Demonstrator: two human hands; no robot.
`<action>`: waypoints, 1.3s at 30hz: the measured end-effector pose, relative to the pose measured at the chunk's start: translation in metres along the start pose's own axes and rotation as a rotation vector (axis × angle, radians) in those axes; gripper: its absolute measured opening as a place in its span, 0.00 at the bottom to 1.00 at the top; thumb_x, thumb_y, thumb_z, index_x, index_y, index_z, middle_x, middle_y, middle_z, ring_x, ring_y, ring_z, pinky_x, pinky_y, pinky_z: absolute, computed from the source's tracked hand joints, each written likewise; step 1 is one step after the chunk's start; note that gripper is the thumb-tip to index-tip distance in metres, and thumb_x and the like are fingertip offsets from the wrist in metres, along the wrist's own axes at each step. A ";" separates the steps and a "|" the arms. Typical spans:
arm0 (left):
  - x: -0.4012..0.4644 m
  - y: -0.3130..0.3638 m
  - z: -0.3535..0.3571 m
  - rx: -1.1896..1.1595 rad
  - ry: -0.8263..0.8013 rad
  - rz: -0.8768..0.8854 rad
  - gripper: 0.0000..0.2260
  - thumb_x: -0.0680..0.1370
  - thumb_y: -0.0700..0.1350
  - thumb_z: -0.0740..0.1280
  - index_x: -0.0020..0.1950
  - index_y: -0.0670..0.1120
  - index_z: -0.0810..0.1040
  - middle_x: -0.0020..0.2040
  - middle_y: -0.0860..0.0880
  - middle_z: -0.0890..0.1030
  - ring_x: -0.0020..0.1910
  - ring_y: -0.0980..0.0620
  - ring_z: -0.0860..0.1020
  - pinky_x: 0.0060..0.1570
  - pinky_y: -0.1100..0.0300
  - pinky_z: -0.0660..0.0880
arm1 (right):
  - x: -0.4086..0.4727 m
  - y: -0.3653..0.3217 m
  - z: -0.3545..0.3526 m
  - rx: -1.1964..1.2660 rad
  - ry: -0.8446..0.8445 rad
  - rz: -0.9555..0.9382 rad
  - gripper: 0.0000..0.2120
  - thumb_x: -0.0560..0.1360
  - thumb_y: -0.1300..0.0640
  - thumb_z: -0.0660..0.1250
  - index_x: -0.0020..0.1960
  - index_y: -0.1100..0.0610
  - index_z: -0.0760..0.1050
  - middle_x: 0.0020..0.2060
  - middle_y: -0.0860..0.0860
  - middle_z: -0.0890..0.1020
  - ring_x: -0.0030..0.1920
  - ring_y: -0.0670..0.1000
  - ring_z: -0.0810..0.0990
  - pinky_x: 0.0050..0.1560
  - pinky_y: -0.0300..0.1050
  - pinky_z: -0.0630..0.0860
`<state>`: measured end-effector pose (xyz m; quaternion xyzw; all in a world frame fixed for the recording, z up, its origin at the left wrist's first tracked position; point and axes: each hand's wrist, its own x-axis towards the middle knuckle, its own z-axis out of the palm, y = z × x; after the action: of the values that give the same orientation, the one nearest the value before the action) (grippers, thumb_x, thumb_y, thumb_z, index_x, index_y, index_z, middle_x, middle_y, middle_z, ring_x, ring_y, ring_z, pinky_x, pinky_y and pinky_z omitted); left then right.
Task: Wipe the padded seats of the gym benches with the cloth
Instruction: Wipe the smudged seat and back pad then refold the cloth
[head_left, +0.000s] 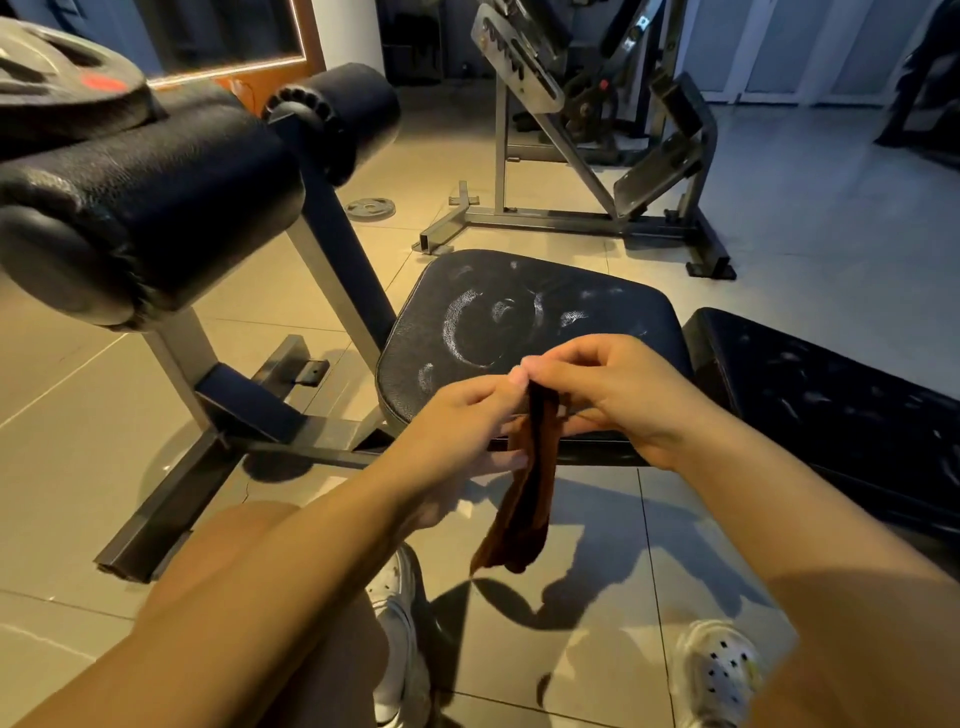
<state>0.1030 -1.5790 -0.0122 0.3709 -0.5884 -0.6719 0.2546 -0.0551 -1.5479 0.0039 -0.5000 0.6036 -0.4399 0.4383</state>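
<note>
A black padded seat (519, 317) lies in the middle of the view, marked with white dusty rings and smears. To its right a second black pad (831, 395) of the same bench carries white specks. Just in front of the seat's near edge, a brown cloth (524, 499) hangs down as a folded strip. My left hand (467, 421) and my right hand (608, 389) both pinch its top end, fingertips almost touching.
Black roller pads (145, 192) on a steel frame stand at the left, with a weight plate (57, 78) behind. Another machine (587, 135) stands farther back, and a small plate (370, 209) lies on the tiled floor. My white shoes (717, 670) are below.
</note>
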 end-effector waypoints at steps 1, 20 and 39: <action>0.001 0.001 0.000 -0.020 -0.024 -0.012 0.16 0.81 0.54 0.58 0.57 0.46 0.81 0.51 0.49 0.85 0.54 0.50 0.82 0.52 0.54 0.79 | 0.000 0.000 0.000 -0.045 0.019 -0.032 0.08 0.74 0.53 0.72 0.49 0.57 0.81 0.42 0.53 0.85 0.42 0.49 0.85 0.40 0.40 0.80; 0.012 0.006 -0.039 0.277 -0.402 0.211 0.11 0.76 0.42 0.69 0.57 0.47 0.76 0.53 0.52 0.82 0.55 0.52 0.81 0.53 0.59 0.78 | -0.022 -0.020 -0.037 0.334 -0.168 -0.236 0.19 0.76 0.74 0.55 0.47 0.54 0.78 0.32 0.49 0.76 0.30 0.44 0.73 0.29 0.31 0.69; 0.006 -0.002 -0.010 0.369 -0.131 0.358 0.09 0.78 0.37 0.65 0.48 0.51 0.80 0.51 0.53 0.82 0.53 0.57 0.80 0.54 0.64 0.76 | -0.038 -0.009 -0.054 0.498 -0.141 -0.292 0.14 0.67 0.69 0.58 0.37 0.52 0.77 0.30 0.48 0.77 0.33 0.46 0.79 0.34 0.37 0.77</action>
<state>0.1074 -1.5891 -0.0153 0.2567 -0.7726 -0.5200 0.2585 -0.1007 -1.5061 0.0285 -0.4877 0.3670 -0.5971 0.5205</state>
